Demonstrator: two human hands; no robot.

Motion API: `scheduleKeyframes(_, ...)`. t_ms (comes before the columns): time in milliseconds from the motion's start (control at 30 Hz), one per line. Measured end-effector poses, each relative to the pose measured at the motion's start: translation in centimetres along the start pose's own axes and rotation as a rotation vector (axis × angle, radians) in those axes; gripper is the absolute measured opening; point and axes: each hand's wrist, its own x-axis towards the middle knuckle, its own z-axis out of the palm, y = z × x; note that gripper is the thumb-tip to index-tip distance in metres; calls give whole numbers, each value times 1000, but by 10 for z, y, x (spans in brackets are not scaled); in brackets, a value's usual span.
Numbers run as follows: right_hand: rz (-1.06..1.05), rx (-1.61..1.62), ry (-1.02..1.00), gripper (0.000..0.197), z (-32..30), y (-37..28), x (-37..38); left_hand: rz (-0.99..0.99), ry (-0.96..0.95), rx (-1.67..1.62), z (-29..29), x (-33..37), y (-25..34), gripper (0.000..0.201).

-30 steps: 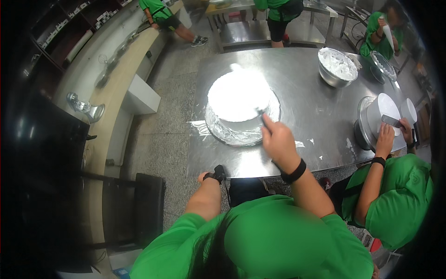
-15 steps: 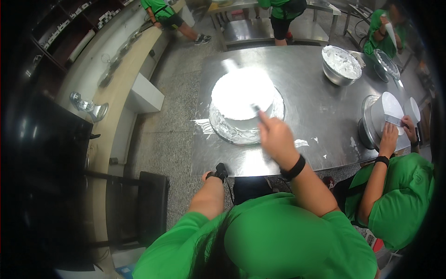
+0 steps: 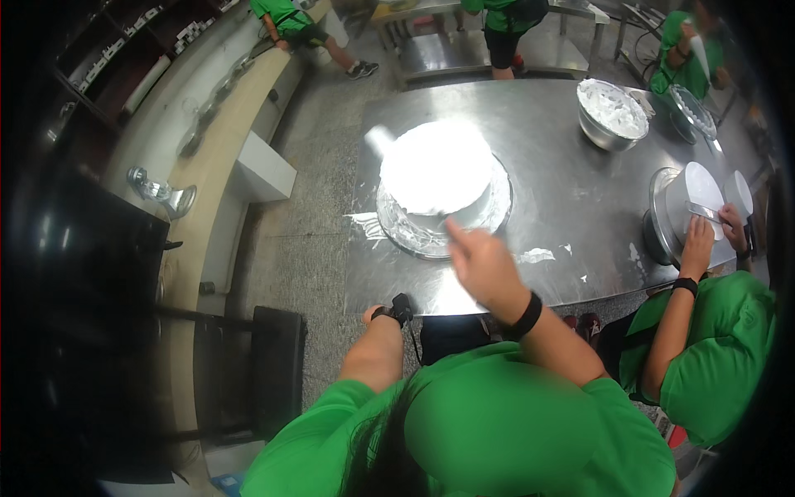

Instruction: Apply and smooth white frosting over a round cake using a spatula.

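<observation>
A round white frosted cake [image 3: 435, 166] stands on a silver turntable [image 3: 498, 207] on the steel table [image 3: 571, 186]. My right hand [image 3: 484, 265], with a black band on its wrist, is at the cake's near side. Its fingers are closed around a thin spatula that is mostly hidden and points up at the cake's wall. My left hand [image 3: 379, 321] sits at the table's near edge, curled on a small black object [image 3: 402, 310].
A metal bowl of white cream [image 3: 613, 112] stands at the back right. To my right, a person in green [image 3: 704, 364] smooths another white cake [image 3: 691, 199]. Cream smears [image 3: 534, 255] lie beside my hand. A wooden counter [image 3: 207, 166] runs along the left, and other people in green stand behind the table.
My right hand has slipped a little left and toward me along the cake's near side. My left hand has stayed at the table edge.
</observation>
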Motion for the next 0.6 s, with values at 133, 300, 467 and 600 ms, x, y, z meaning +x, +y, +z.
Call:
scheduleKeyframes(133,156,-243,54,39,-11,38,23,0,-1,-9,-1,-2,3,30)
scheduleKeyframes(300,126,-224,-171,40,30,4,0,-88,51,-81,-1,-6,8,29)
scheduleKeyframes(467,24,28,-302,39,31,-21,-9,-161,87,-168,2,-6,4,28)
scheduleKeyframes(600,149,-116,41,36,-3,17,17,-209,113,-199,8,-7,7,28)
